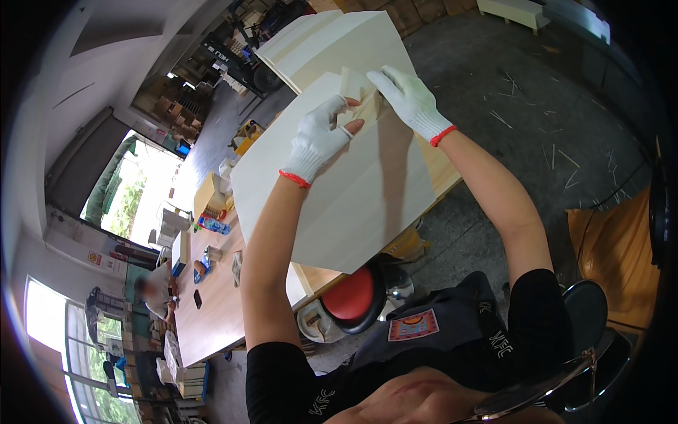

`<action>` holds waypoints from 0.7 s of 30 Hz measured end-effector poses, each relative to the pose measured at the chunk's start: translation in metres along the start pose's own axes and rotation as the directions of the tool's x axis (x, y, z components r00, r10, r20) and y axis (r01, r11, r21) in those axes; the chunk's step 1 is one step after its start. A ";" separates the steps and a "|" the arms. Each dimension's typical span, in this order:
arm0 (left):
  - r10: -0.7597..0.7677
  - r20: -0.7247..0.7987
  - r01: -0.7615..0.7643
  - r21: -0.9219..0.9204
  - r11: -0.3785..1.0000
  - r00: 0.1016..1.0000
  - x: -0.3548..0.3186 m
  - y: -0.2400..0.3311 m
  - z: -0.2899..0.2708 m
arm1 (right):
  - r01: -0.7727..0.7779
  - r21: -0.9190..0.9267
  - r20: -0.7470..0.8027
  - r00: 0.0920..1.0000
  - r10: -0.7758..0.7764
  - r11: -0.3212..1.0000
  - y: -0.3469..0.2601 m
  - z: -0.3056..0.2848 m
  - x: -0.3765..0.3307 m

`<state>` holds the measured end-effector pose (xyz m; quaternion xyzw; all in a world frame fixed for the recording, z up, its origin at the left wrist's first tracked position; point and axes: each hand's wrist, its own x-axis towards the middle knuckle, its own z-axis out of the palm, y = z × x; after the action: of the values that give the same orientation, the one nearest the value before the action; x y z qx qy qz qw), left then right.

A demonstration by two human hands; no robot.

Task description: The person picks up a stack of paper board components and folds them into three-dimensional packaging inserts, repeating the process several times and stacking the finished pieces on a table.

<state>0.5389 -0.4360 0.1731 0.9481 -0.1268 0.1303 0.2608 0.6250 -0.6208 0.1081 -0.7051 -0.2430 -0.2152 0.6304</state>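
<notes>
My left hand (319, 140), in a white knit glove with a red cuff, is over the far part of a large pale board (318, 205). Its bare thumb and index fingertip are apart, close against a thin pale wooden strip (365, 109). On the strip's right side, my right hand (408, 102), gloved alike, has its fingers around the strip's upper edge; its fingertips are partly hidden. A dark shadow falls down the board below the hands. Just beyond lie more stacked pale boards (360, 46).
Left of the board, a wooden table (219, 304) bears a phone (198, 299), a blue bottle (214, 225) and a can. A person (154, 293) is at its far left side. A red stool (351, 297) stands below the board's near edge. Wood scraps litter the floor right; a forklift (258, 67) stands behind.
</notes>
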 end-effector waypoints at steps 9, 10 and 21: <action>0.026 -0.022 -0.028 -0.093 0.995 0.999 0.000 -0.001 -0.001 | -0.076 -0.027 0.049 0.996 0.077 0.997 -0.009 -0.004 -0.001; 0.048 -0.044 -0.050 -0.060 0.997 0.998 0.000 -0.002 -0.001 | -0.071 -0.049 0.048 0.996 0.073 0.996 -0.008 -0.004 -0.001; 0.073 -0.010 -0.072 0.054 0.996 0.997 0.002 -0.005 0.000 | -0.036 -0.053 0.056 0.998 0.039 0.998 0.000 -0.002 0.002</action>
<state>0.5423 -0.4317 0.1714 0.9488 -0.1561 0.1485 0.2312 0.6265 -0.6228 0.1092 -0.7316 -0.2418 -0.1895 0.6085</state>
